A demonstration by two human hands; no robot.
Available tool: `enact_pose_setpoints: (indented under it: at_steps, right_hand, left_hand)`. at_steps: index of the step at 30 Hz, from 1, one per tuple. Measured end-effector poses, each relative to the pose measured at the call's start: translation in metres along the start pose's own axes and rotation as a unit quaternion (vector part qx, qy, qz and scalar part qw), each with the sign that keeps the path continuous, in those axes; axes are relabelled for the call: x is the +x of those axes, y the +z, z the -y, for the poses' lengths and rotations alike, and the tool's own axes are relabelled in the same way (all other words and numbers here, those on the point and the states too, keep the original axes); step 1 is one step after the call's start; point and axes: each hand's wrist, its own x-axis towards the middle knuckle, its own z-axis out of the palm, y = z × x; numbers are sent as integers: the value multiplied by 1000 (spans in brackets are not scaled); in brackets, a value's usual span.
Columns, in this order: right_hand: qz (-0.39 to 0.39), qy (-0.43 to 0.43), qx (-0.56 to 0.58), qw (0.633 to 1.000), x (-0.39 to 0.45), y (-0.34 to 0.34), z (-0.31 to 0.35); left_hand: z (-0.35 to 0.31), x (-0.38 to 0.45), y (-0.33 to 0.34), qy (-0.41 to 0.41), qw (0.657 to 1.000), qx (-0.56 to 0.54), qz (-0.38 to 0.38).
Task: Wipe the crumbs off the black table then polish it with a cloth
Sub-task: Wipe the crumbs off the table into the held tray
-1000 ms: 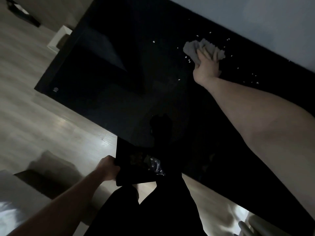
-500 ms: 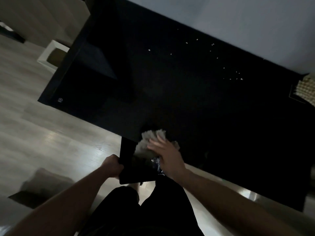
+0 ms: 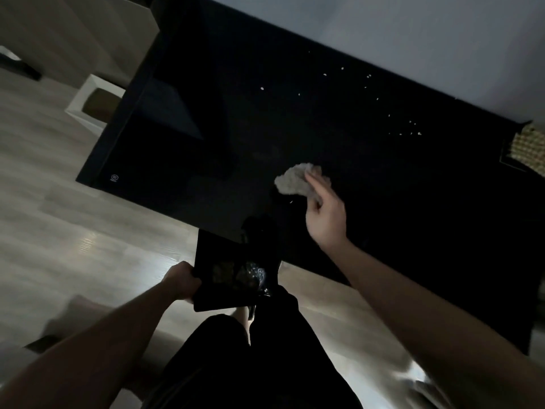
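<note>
The glossy black table (image 3: 182, 149) fills the middle of the view in dim light. Several pale crumbs (image 3: 404, 129) lie scattered along its far side, near the wall. My right hand (image 3: 326, 214) holds a crumpled grey cloth (image 3: 293, 183) on the tabletop, a little in from the near edge. My left hand (image 3: 181, 280) grips the side of a black tray (image 3: 218, 261) held just below the table's near edge, with some debris and a shiny wrapper in it.
A pale wall (image 3: 413, 39) runs behind the table. A woven mat (image 3: 529, 152) lies at the table's right end. A white box (image 3: 94, 101) stands on the wooden floor (image 3: 73, 246) at left. My dark-clothed legs are below the tray.
My right hand swept the cloth from the far side down to the tray at the near edge, and has now moved back up onto the table. The tray stays in my left hand.
</note>
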Motion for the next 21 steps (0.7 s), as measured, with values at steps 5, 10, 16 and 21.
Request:
enact_pose_setpoints:
  at_steps: [5, 10, 16, 21]
  right_hand:
    - [69, 46, -112, 990, 78, 20, -11]
    - [96, -46, -170, 980, 50, 62, -1]
    - [173, -35, 39, 984, -58, 101, 31]
    - [191, 63, 168, 965, -93, 108, 60]
  left_hand:
    - [3, 1, -11, -42, 999, -29, 2]
    - [-3, 1, -17, -58, 998, -32, 7]
    - [-13, 8, -20, -62, 998, -31, 12]
    - [-12, 11, -23, -44, 998, -36, 11]
